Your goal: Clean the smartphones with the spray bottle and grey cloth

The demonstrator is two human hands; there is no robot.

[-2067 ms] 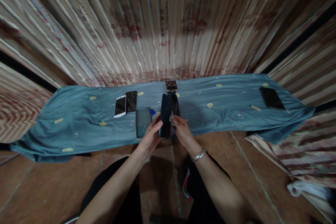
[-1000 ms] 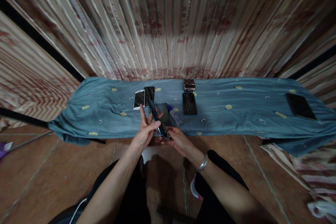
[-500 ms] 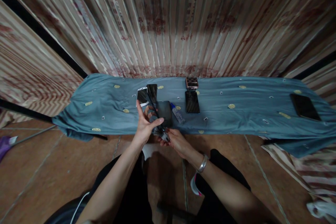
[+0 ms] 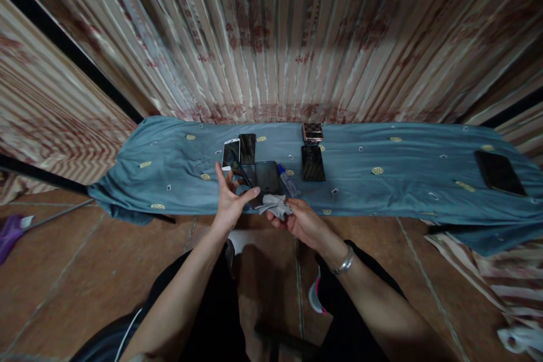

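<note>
My left hand (image 4: 228,202) is closed around the edges of a dark phone (image 4: 242,174), which it holds up at a tilt above the cloth-covered bench. In my right hand (image 4: 304,222) a crumpled grey cloth (image 4: 275,205) is pinched, just right of the phone's lower end. Beyond my left hand lie a white-framed phone (image 4: 231,151) and a dark phone (image 4: 248,147). Between and past my hands rests a dark, flat device (image 4: 267,176). Beside it lies a small clear bottle with a blue cap (image 4: 289,182).
Another black phone (image 4: 313,165) lies right of the bottle, with a shiny checkered box (image 4: 313,132) behind it. A black flat device (image 4: 499,173) sits at the right end of the blue bench cover (image 4: 407,181). Striped curtains (image 4: 280,39) hang behind; black poles slant at both sides.
My right hand has moved right and slightly away from the held phone, bringing the grey cloth into fuller view. The phone in my left hand is turned, showing more of its face.
</note>
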